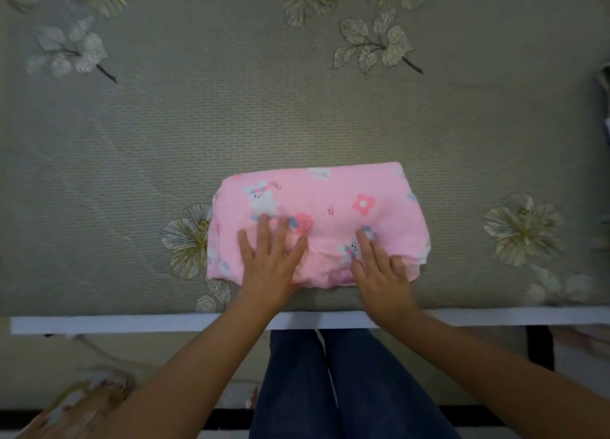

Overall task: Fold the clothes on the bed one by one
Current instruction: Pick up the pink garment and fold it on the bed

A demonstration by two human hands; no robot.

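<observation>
The pink garment [318, 222] is laid folded near the bed [297, 115] edge. It is pressed by left hand [270, 257] and right hand [379, 267] — fingers straight, nothing clamped — probably to flatten the fold.

Pink cotton garment [325, 214], bunny-and-flower print: folded into a thick rectangle, flat near my bed's [297, 115] front edge.

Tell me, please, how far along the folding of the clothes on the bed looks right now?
Done: the pink cotton garment with bunny and flower prints already lies as a compact folded rectangle near the bed's front edge. In hand: the left hand and right hand rest flat on it, fingers straight, apparently smoothing it. Left: setting it aside; a bit of another item shows at the right edge, too cropped to identify.
</observation>
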